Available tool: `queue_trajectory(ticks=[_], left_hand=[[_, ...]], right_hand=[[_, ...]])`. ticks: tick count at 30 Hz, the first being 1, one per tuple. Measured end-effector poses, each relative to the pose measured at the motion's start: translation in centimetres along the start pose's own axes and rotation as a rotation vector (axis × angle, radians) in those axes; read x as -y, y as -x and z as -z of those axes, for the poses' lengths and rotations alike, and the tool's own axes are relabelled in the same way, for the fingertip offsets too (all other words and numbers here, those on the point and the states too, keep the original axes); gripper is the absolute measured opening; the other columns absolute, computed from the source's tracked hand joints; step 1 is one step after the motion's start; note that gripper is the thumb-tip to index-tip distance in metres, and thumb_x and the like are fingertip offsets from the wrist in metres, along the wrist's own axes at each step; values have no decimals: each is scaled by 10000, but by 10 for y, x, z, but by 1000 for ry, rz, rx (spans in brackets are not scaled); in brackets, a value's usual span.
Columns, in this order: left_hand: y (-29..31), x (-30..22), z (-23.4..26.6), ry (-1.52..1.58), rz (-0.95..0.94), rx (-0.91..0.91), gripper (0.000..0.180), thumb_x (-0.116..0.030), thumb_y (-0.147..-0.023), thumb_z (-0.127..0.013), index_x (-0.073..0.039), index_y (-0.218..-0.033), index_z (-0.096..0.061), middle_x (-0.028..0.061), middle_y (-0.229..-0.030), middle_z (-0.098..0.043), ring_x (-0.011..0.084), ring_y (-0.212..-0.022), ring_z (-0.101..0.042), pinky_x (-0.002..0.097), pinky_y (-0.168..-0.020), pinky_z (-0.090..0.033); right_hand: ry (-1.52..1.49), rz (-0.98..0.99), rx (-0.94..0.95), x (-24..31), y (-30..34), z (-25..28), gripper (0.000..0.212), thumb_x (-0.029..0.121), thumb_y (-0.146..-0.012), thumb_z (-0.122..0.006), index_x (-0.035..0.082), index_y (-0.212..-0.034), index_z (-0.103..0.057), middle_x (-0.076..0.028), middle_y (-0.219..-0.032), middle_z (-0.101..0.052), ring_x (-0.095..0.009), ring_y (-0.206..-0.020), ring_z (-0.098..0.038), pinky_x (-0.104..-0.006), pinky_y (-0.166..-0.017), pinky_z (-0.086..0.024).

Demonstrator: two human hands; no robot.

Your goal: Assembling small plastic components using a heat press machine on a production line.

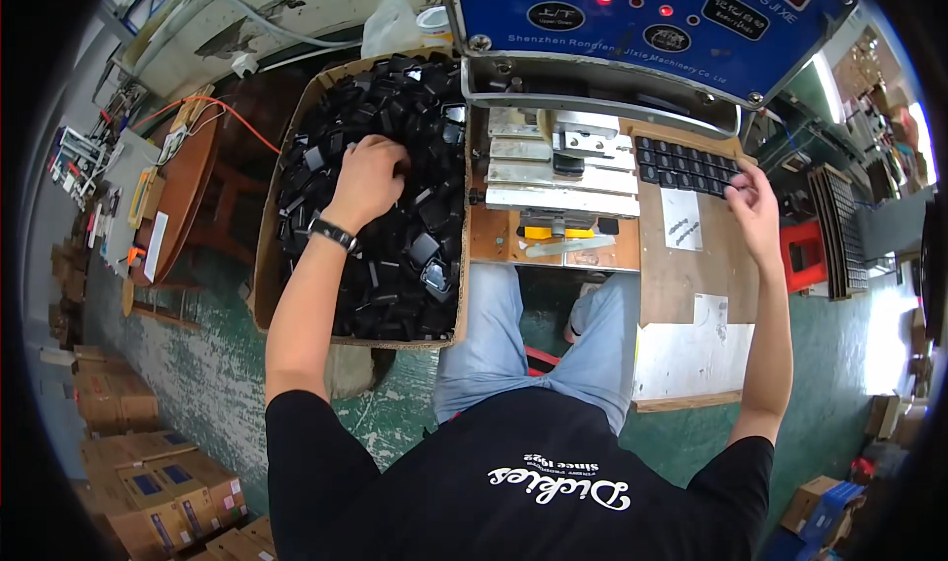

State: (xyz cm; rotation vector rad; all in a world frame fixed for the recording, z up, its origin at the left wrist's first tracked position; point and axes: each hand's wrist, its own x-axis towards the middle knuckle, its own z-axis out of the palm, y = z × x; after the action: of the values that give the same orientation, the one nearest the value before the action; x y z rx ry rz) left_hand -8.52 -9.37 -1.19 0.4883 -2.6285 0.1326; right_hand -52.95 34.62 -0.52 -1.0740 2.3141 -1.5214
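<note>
My left hand [371, 178] reaches into a cardboard box [261, 282] heaped with small black plastic parts [400, 294]. Its fingers are bent down among them, and the fingertips are hidden, so whatever they hold cannot be made out. On the right, my right hand [755, 210] is at the end of neat rows of black parts [681, 164] laid on a brown board [681, 275]. Thumb and forefinger close around the parts at the rows' right end. Between my hands, a single black part [568, 165] sits in a metal fixture [513, 171].
A blue machine panel [592, 47] with lit red lights overhangs the fixture. Below the fixture lie a yellow-handled tool [553, 233] and a pale blade-like strip [570, 246]. A red stool [805, 257] stands at the right. Stacked cartons [163, 492] are on the floor at lower left.
</note>
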Motion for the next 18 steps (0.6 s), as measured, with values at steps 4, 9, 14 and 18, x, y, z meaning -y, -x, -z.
queue_trajectory(ticks=[4, 9, 14, 18], left_hand=[[12, -6, 7, 261, 25, -69, 258, -18, -905, -674, -31, -1156, -731, 100, -1091, -714, 266, -969, -679, 370, -859, -551], [31, -34, 45, 698, 452, 18, 300, -28, -952, -669, -25, -1252, -675, 90, -1069, -692, 205, -913, -656, 321, -859, -540], [20, -74, 60, 1197, 454, -162, 344, -3, -979, -683, -20, -1318, -632, 69, -1014, -672, 142, -868, -611, 270, -841, -525], [-2, -98, 67, 1231, 416, -116, 346, 27, -954, -732, -10, -1288, -653, 58, -1003, -689, 127, -873, -618, 252, -824, -523]], right_hand=[[-131, 146, 148, 75, 19, -50, 510, 4, -993, -670, 54, -1495, -598, -79, -1141, -655, -103, -856, -582, -226, -793, -512], [-105, 215, 378, 132, 14, -114, 474, 68, -990, -712, 47, -1457, -640, -97, -1173, -663, -131, -973, -620, -250, -800, -535], [140, 267, 485, 163, -1, -157, 557, 192, -930, -809, -17, -1418, -641, -153, -1187, -665, -188, -889, -626, -306, -756, -560], [274, 310, 503, 169, -10, -167, 559, 221, -909, -861, -8, -1377, -658, -176, -1230, -675, -205, -897, -637, -321, -756, -573]])
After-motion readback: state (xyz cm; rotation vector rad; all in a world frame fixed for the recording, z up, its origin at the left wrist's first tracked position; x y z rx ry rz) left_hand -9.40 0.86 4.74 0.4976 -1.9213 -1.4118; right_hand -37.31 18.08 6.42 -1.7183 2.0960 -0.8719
